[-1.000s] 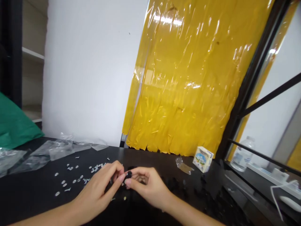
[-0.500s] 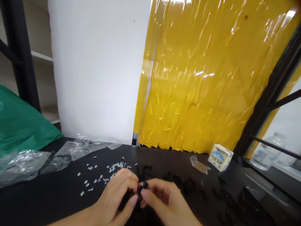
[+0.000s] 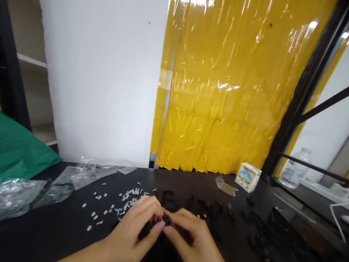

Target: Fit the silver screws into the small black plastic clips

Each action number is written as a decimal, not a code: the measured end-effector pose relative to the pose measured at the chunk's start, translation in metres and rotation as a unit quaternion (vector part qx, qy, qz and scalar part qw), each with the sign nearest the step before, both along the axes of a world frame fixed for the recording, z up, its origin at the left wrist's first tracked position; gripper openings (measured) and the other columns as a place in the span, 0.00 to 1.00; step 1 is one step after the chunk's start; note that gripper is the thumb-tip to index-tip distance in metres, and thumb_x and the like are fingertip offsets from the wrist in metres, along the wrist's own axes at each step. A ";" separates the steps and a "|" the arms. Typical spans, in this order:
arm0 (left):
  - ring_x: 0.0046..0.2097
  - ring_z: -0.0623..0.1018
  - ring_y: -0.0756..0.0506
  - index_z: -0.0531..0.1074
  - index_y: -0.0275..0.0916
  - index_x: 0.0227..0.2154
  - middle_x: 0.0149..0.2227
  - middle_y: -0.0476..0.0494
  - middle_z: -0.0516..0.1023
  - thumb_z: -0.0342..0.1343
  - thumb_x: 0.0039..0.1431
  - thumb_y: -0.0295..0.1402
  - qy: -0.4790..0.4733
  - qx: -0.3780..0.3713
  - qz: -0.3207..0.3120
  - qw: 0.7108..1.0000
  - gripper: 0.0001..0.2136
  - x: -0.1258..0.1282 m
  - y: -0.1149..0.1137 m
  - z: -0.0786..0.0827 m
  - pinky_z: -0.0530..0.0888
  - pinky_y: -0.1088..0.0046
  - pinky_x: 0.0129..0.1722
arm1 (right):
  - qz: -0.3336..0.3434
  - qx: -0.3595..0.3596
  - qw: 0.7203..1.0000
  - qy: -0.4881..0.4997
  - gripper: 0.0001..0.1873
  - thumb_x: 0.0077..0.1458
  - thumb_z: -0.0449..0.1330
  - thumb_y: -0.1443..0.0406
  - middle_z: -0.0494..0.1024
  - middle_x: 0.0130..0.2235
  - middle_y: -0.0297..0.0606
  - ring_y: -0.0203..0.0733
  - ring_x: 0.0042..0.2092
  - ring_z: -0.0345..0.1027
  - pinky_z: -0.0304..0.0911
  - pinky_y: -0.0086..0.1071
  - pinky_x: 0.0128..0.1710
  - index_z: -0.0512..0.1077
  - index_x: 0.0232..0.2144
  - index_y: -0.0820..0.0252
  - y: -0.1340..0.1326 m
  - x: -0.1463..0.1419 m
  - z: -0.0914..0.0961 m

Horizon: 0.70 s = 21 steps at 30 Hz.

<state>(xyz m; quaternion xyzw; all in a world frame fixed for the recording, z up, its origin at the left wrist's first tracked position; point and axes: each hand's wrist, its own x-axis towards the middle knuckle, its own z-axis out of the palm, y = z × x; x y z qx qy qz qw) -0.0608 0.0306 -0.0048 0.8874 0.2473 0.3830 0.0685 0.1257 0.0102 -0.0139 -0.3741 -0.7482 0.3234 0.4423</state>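
Note:
My left hand (image 3: 136, 229) and my right hand (image 3: 188, 234) meet at the bottom middle of the view, over a black table (image 3: 40, 233). Both pinch a small black part (image 3: 165, 220) between thumb and fingertips. Several small silver screws (image 3: 120, 203) lie scattered on the table just left of and behind my left hand. A spread of small black parts (image 3: 209, 211) lies to the right of my right hand. The lower parts of both hands run out of the frame.
Clear plastic bags (image 3: 68, 178) lie at the back left, beside green fabric (image 3: 19, 153). A small white carton (image 3: 247, 177) and a plastic scrap (image 3: 225, 185) sit at the back right. A yellow plastic curtain (image 3: 231, 91) hangs behind. A water bottle (image 3: 293, 169) stands far right.
My hands stay pinched together on the small black part. The view has dropped and shifted, so the hands sit lower in the frame than a second ago.

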 end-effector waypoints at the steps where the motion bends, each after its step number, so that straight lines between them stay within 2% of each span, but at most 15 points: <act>1: 0.34 0.69 0.48 0.62 0.40 0.33 0.31 0.47 0.69 0.45 0.60 0.27 0.004 -0.003 0.002 1.000 0.04 0.000 0.000 0.000 0.68 0.71 0.35 | -0.007 0.004 1.000 -0.001 0.16 0.52 0.60 0.60 0.77 0.31 0.37 0.39 0.33 0.70 0.67 0.29 0.35 0.74 0.45 0.49 0.001 0.001 -0.001; 6: 0.34 0.70 0.46 0.65 0.43 0.34 0.31 0.47 0.71 0.44 0.62 0.32 0.000 -0.007 0.034 0.999 0.06 0.002 -0.004 0.002 0.70 0.72 0.35 | -0.013 0.011 1.000 0.010 0.15 0.50 0.62 0.60 0.78 0.30 0.36 0.39 0.31 0.71 0.68 0.29 0.33 0.76 0.42 0.48 0.007 0.003 -0.008; 10: 0.32 0.69 0.47 0.66 0.43 0.29 0.29 0.47 0.71 0.41 0.64 0.34 0.018 -0.005 0.031 0.999 0.10 0.004 -0.005 0.007 0.70 0.72 0.36 | -0.005 0.033 0.999 0.010 0.15 0.49 0.62 0.60 0.78 0.28 0.36 0.39 0.29 0.71 0.68 0.30 0.32 0.76 0.42 0.46 0.009 0.002 -0.016; 14: 0.29 0.68 0.48 0.63 0.42 0.23 0.24 0.50 0.69 0.36 0.65 0.33 0.018 -0.015 0.033 0.999 0.16 0.004 -0.001 0.004 0.69 0.72 0.36 | -0.040 0.025 0.999 0.024 0.14 0.47 0.63 0.61 0.77 0.25 0.36 0.39 0.27 0.70 0.68 0.29 0.28 0.78 0.39 0.48 0.014 0.001 -0.020; 18: 0.30 0.69 0.48 0.66 0.43 0.30 0.27 0.50 0.70 0.42 0.64 0.39 0.003 -0.021 0.076 0.997 0.12 0.004 -0.001 -0.004 0.70 0.75 0.31 | -0.032 0.009 0.999 -0.002 0.14 0.49 0.61 0.60 0.77 0.26 0.36 0.39 0.28 0.70 0.67 0.29 0.30 0.77 0.41 0.47 0.015 0.003 -0.017; 21: 0.31 0.70 0.48 0.66 0.44 0.33 0.28 0.50 0.71 0.42 0.63 0.40 0.015 -0.026 0.067 0.997 0.10 0.005 -0.003 -0.005 0.70 0.75 0.30 | -0.002 0.010 1.000 -0.013 0.14 0.52 0.59 0.58 0.77 0.28 0.37 0.39 0.30 0.70 0.67 0.30 0.31 0.76 0.42 0.47 0.012 0.006 -0.015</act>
